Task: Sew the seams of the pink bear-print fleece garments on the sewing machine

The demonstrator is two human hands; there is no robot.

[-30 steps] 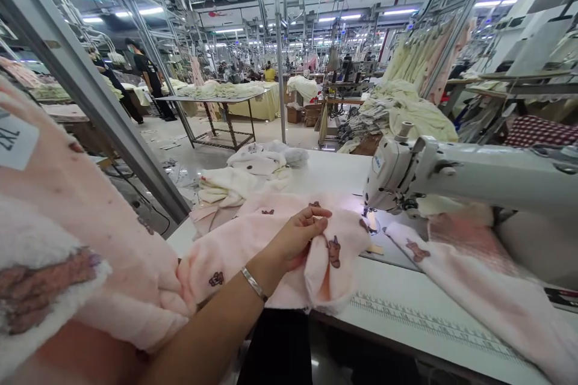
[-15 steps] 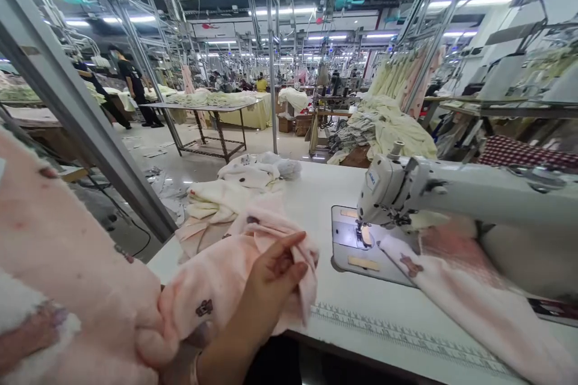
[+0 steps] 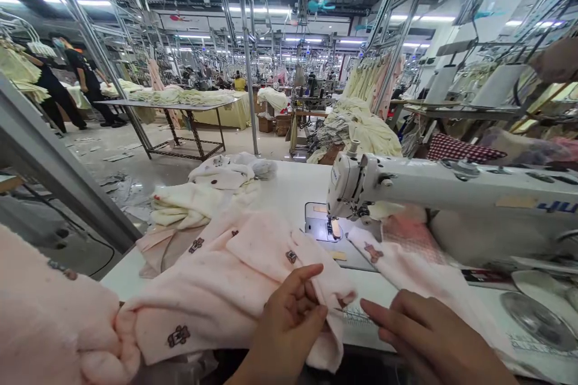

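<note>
Pink fleece fabric with small bear prints [image 3: 235, 289] spreads over the near left of the sewing table [image 3: 289, 192] and hangs past its front edge. My left hand [image 3: 293, 319] is closed on its right end, the cloth edge between thumb and fingers. Just right of that end is my right hand [image 3: 424, 325], index finger stretched out and the others partly bent, with nothing visible in it. Behind the hands stands a white sewing machine [image 3: 415, 183], its needle area lit. Another pink fleece piece [image 3: 406, 264] lies under the machine arm, apart from the cloth I hold.
Folded cream cloth [image 3: 185, 204] and a white printed bundle [image 3: 226, 171] lie at the table's back left. A metal post [image 3: 67, 174] rises on the left. A printed ruler scale [image 3: 356, 316] runs along the front edge. Two people stand far left.
My right hand has come into view from the lower right. The held fleece is spread wider and nearer the machine. The view has shifted right.
</note>
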